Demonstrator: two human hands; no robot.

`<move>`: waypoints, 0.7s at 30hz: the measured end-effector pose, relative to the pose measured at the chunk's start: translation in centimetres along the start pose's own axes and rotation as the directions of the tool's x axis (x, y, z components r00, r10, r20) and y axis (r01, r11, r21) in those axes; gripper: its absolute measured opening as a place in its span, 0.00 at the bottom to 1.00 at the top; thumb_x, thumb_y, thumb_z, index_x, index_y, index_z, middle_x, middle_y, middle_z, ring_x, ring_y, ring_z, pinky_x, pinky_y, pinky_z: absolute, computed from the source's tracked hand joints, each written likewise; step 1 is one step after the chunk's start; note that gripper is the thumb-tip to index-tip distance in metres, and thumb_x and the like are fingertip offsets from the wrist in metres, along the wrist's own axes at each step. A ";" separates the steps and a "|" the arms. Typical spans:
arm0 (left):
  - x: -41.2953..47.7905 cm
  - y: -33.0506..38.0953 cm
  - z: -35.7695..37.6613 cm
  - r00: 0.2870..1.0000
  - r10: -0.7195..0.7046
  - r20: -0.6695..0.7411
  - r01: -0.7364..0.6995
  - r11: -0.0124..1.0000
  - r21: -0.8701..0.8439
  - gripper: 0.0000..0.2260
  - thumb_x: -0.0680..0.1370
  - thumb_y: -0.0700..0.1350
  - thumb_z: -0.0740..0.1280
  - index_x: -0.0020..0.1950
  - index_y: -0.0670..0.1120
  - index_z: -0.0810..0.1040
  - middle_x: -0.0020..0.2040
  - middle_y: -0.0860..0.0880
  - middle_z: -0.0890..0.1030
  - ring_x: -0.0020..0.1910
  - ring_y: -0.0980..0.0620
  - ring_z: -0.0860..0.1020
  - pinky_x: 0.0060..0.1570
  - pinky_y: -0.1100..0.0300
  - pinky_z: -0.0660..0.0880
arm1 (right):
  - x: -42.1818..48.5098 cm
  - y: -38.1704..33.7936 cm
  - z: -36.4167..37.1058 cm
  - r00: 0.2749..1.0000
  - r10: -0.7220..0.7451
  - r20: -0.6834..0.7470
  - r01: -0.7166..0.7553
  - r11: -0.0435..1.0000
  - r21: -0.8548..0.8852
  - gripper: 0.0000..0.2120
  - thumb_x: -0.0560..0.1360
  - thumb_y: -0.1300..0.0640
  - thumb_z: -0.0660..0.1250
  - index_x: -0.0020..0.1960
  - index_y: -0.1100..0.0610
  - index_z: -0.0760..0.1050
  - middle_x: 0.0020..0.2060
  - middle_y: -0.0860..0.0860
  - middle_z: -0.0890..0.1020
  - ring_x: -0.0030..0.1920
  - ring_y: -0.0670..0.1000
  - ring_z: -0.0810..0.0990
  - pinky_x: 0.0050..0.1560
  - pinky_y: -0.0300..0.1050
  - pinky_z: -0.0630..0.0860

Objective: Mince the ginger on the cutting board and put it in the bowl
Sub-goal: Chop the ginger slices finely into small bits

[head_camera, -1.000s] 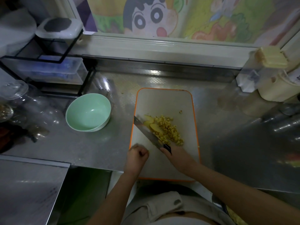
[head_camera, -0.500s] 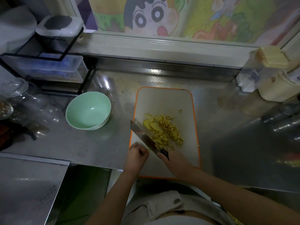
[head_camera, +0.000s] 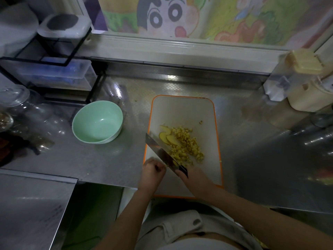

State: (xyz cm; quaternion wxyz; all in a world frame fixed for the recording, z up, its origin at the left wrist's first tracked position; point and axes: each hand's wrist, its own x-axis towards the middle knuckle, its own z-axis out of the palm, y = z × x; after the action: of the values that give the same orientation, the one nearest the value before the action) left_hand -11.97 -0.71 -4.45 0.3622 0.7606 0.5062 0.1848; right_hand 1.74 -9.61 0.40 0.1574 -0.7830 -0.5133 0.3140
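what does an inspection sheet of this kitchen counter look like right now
surface: stainless steel counter carrying an orange-rimmed white cutting board
job's things: chopped yellow ginger pile and pale ginger slices on board; mint green bowl empty, left of it
clutter: clear glass jars left; cream lidded container right
hands: right hand grips steel cleaver; left hand curled beside blade, nothing seen in it
cables: nothing seen
surroundings: cartoon wall picture behind

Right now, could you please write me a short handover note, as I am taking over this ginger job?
Left hand: curled in a fist on the cutting board beside the blade, nothing visibly held.
Right hand: grips the knife, blade beside the ginger slices.
Done: diced ginger piled on the board.
Left: chop the slices, mince finer, then fill the bowl, which holds no ginger yet.
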 end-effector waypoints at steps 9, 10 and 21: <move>0.0 0.1 0.1 1.000 0.003 0.011 -0.003 1.000 0.026 0.11 0.68 0.35 0.69 0.29 0.46 0.72 0.35 0.51 0.72 0.36 0.55 0.71 0.36 0.70 0.63 | 0.5 -0.4 -0.1 0.993 0.059 0.101 -0.050 0.994 -0.094 0.19 0.81 0.46 0.54 0.59 0.60 0.72 0.53 0.57 0.78 0.53 0.54 0.77 0.46 0.37 0.66; 0.1 0.0 0.2 1.000 0.010 0.008 -0.010 0.999 0.032 0.11 0.68 0.35 0.69 0.29 0.46 0.72 0.35 0.51 0.72 0.36 0.54 0.71 0.37 0.69 0.64 | 0.6 -0.3 -0.2 0.990 0.074 0.124 -0.068 0.996 -0.051 0.19 0.81 0.46 0.54 0.57 0.60 0.72 0.51 0.57 0.79 0.51 0.55 0.78 0.44 0.37 0.66; 0.9 2.2 1.3 0.989 0.117 0.086 -0.126 0.985 0.115 0.05 0.74 0.37 0.65 0.46 0.41 0.81 0.45 0.46 0.77 0.46 0.51 0.73 0.45 0.63 0.67 | 0.6 1.9 -2.7 0.997 0.077 0.010 -0.078 0.995 0.060 0.14 0.80 0.49 0.58 0.37 0.52 0.65 0.28 0.43 0.67 0.28 0.44 0.67 0.30 0.38 0.60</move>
State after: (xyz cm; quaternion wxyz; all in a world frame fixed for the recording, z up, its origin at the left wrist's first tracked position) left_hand -9.30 -0.84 -3.81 0.3234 0.8172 0.4543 0.1456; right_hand 4.98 -9.64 1.15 0.1668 -0.7961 -0.4734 0.3381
